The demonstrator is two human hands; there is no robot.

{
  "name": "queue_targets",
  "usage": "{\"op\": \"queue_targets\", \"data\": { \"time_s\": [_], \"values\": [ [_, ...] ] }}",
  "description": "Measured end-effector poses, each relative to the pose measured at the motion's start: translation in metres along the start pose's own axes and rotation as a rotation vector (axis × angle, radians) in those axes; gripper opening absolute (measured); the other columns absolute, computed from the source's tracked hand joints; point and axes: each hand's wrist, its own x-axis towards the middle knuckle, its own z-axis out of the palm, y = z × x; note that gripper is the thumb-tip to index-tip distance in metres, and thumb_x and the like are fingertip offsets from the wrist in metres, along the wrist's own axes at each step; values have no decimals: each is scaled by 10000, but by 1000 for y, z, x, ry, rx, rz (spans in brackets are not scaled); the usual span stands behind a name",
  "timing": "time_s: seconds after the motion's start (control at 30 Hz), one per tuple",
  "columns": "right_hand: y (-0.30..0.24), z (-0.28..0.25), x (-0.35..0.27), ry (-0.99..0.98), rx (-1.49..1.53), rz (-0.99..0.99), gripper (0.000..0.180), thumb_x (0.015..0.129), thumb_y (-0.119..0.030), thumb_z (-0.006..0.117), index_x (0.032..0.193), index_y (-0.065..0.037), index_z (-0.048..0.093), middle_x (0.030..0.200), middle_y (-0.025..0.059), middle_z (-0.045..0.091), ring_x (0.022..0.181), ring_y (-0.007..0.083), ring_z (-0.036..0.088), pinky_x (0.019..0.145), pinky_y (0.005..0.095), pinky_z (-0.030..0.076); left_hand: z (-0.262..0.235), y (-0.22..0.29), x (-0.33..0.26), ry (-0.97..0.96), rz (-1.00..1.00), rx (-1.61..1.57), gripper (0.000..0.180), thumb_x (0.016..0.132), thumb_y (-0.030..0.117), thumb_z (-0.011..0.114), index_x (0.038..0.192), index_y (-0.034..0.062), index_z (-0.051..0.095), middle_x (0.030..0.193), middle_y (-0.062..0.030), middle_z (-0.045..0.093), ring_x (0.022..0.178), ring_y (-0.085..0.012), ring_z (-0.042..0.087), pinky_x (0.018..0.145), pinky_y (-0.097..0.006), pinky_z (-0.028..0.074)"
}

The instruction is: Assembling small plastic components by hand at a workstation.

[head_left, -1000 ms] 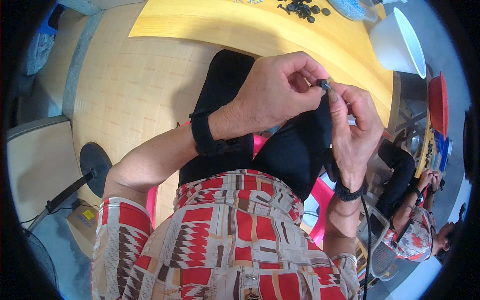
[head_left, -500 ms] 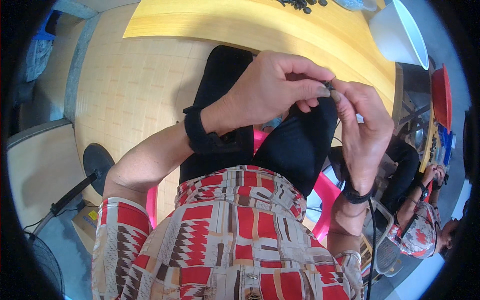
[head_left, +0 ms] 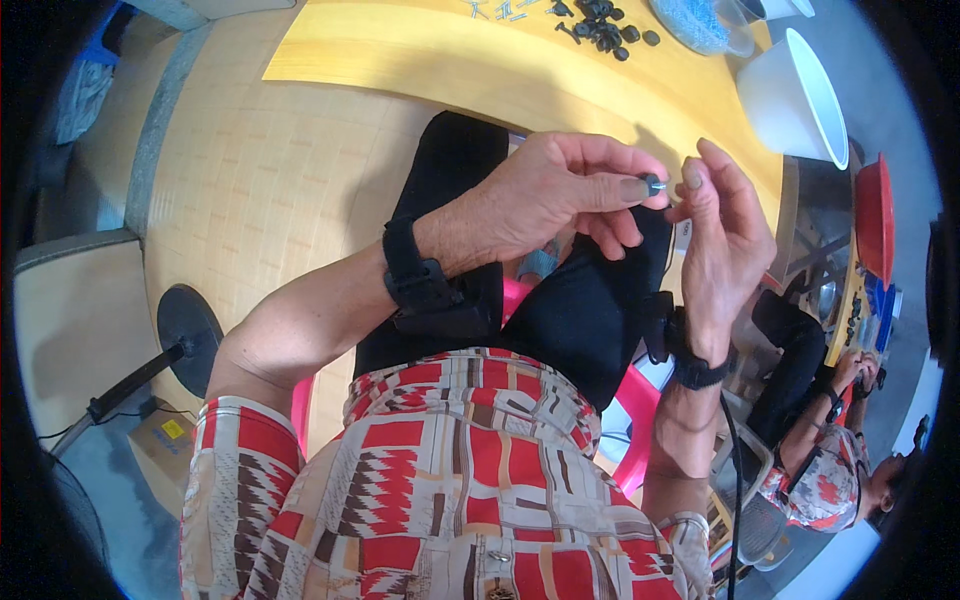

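Between thumb and forefinger, my left hand (head_left: 545,195) pinches a small black part with a bright metal tip (head_left: 653,185); its exact kind is too small to tell. Just to the right, my right hand (head_left: 722,225) is raised with its fingers apart and nothing visible in them. A short gap separates its thumb from the part. Both hands are over my lap, near the front edge of the yellow wooden table (head_left: 400,45). On that table lies a cluster of black parts (head_left: 605,30), some round and some with stems. Small silver metal pieces (head_left: 500,10) are beside them.
A clear tub of blue bits (head_left: 700,25) and a white bucket (head_left: 795,100) stand at the far right, with a red basin (head_left: 873,220) beyond. A co-worker (head_left: 830,450) sits at the right. At the left are a round black stand base (head_left: 190,340) and a cardboard box (head_left: 160,450).
My right hand has come away from the small part, its fingers spreading. The part stays in my left hand, its metal tip now showing. More of the tabletop parts have come into view.
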Motion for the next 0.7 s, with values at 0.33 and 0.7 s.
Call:
{"op": "queue_targets", "data": {
  "time_s": [0.33,0.7],
  "values": [
    [12,27,60,12,-414,-261,160,798,-86,580,928,-10,635,852,150,627,677,218,606,652,308,473,-8,4,-1,117,36,-85,296,878,128,514,1153,21,491,965,-110,608,656,-125,596,557,-237,508],
    [11,44,106,-221,-719,-279,218,749,-103,585,940,-8,632,825,164,634,715,261,625,667,346,480,-17,13,1,218,107,-148,288,875,131,515,1143,27,500,965,-99,604,623,-99,578,545,-227,496]
  ]
}}
